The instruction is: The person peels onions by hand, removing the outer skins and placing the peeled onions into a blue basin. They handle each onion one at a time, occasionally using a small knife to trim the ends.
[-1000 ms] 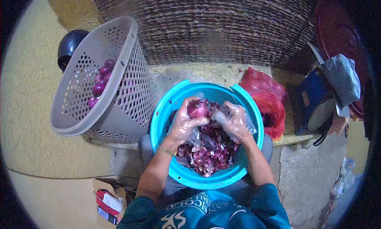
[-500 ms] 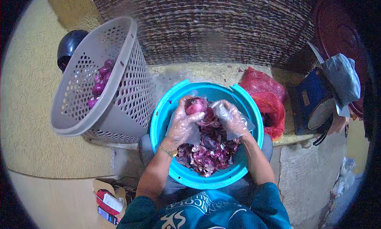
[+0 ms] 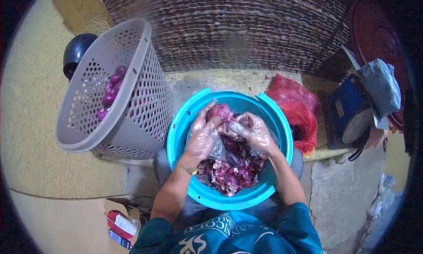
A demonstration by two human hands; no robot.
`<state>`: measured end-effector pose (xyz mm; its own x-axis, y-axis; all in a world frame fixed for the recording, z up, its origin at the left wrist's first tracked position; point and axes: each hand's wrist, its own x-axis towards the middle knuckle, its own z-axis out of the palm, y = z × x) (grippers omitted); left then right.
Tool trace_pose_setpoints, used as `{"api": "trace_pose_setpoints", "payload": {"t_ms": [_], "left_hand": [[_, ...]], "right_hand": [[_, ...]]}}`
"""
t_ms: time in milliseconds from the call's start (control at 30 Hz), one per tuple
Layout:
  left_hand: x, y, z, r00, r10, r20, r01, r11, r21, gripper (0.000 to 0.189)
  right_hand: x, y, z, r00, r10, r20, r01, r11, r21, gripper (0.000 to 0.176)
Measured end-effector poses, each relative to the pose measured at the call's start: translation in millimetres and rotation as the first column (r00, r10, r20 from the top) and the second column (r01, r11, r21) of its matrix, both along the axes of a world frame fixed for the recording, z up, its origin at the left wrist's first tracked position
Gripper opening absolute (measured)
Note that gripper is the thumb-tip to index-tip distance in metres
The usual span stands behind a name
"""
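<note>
My left hand (image 3: 200,139), in a clear plastic glove, is closed round a red onion (image 3: 219,112) above the basin. My right hand (image 3: 256,134), gloved the same way, has its fingers curled in against the onion's right side; what is between them is hidden by the loose plastic. Both hands are inside the rim of a turquoise basin (image 3: 284,166) that rests on my lap. Below them lies a heap of dry purple onion skins (image 3: 231,174).
Left of the basin stands a tall grey perforated basket (image 3: 147,104) with several red onions (image 3: 110,95) inside. Red mesh sacks (image 3: 293,95) sit at the right. Farther right is a blue scale-like box (image 3: 346,108) with a grey plastic bag (image 3: 381,86) by it.
My right hand has moved left, closer to the onion, and its fingers now meet the onion's side. The onion has turned and risen slightly in my left hand.
</note>
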<state>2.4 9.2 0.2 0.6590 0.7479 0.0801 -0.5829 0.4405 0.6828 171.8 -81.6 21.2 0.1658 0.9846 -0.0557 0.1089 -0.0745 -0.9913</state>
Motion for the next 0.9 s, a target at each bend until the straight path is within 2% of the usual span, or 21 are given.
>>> {"api": "trace_pose_setpoints", "payload": {"t_ms": [67, 200, 233, 267, 300, 333, 367, 400, 433, 467, 500, 533, 600, 633, 700, 733, 800, 833, 900], "left_hand": [[1, 2, -5, 1.000, 0.011, 0.029, -0.009, 0.997, -0.075, 0.049], [-5, 14, -11, 0.994, 0.110, 0.023, -0.106, 0.985, -0.136, 0.042], [-8, 16, -13, 0.993, 0.108, 0.055, -0.099, 0.983, -0.152, 0.038], [-9, 17, -15, 0.991, 0.106, 0.087, -0.090, 0.982, -0.167, 0.035], [-6, 16, -15, 0.989, 0.134, 0.068, -0.120, 0.976, -0.183, 0.038], [-6, 16, -16, 0.989, 0.134, 0.068, -0.119, 0.976, -0.184, 0.038], [-5, 16, -15, 0.989, 0.133, 0.059, -0.114, 0.961, -0.251, 0.041], [-5, 15, -12, 0.990, 0.132, 0.051, -0.109, 0.942, -0.318, 0.044], [-6, 15, -9, 0.990, 0.133, 0.052, -0.110, 0.941, -0.319, 0.044], [-8, 15, -5, 0.990, 0.080, 0.117, -0.033, 0.934, -0.355, 0.044], [-10, 15, -2, 0.983, 0.028, 0.183, 0.045, 0.922, -0.384, 0.044], [-10, 16, -6, 0.983, 0.029, 0.182, 0.044, 0.922, -0.384, 0.044], [-9, 16, -13, 0.994, 0.052, 0.098, -0.012, 0.929, -0.370, 0.042], [-9, 15, -13, 0.994, 0.053, 0.099, -0.013, 0.929, -0.369, 0.042], [-8, 9, -8, 0.998, 0.013, 0.062, 0.003, 0.968, -0.252, 0.041], [-7, 6, -4, 0.998, 0.013, 0.063, 0.003, 0.967, -0.254, 0.041], [-6, 1, 2, 1.000, 0.010, -0.025, -0.016, 0.969, -0.248, 0.043], [-5, 0, 0, 1.000, 0.009, -0.026, -0.016, 0.968, -0.249, 0.043], [-4, -2, -8, 0.999, 0.000, -0.036, -0.009, 0.967, -0.255, 0.040]], "right_hand": [[0, -1, 3, 0.999, 0.024, -0.033, -0.027, 0.997, -0.076, 0.026], [3, 0, -16, 0.998, 0.039, 0.038, -0.038, 0.999, -0.027, 0.030], [4, 1, -17, 0.965, 0.001, 0.264, 0.012, 0.999, -0.047, 0.031], [5, 1, -18, 0.879, -0.032, 0.476, 0.065, 0.996, -0.055, 0.032], [8, 0, -21, 0.879, -0.031, 0.475, 0.065, 0.996, -0.056, 0.032], [14, -2, -24, 0.858, 0.013, 0.513, 0.056, 0.991, -0.120, 0.039], [18, -2, -27, 0.835, 0.060, 0.546, 0.050, 0.982, -0.183, 0.047], [19, -3, -34, 0.835, 0.060, 0.547, 0.050, 0.982, -0.184, 0.047], [18, -4, -41, 0.814, -0.041, 0.580, 0.151, 0.978, -0.144, 0.048], [18, -5, -46, 0.783, -0.140, 0.607, 0.250, 0.963, -0.100, 0.049], [7, -3, 1, 0.895, -0.085, 0.437, 0.241, 0.918, -0.315, 0.045], [8, -4, -3, 0.896, -0.085, 0.436, 0.240, 0.918, -0.315, 0.045], [11, -7, -9, 0.879, -0.004, 0.476, 0.117, 0.971, -0.208, 0.051], [9, -6, -7, 0.879, -0.003, 0.476, 0.116, 0.971, -0.207, 0.051], [4, -6, 0, 0.960, -0.080, 0.269, 0.120, 0.984, -0.135, 0.038], [6, -4, -6, 0.960, -0.079, 0.270, 0.119, 0.983, -0.137, 0.038], [8, 2, -18, 0.921, -0.123, 0.369, 0.124, 0.992, 0.023, 0.036], [7, 1, -17, 0.922, -0.123, 0.368, 0.124, 0.992, 0.021, 0.036], [0, -2, -9, 0.737, -0.257, 0.625, 0.230, 0.965, 0.127, 0.044]]}}
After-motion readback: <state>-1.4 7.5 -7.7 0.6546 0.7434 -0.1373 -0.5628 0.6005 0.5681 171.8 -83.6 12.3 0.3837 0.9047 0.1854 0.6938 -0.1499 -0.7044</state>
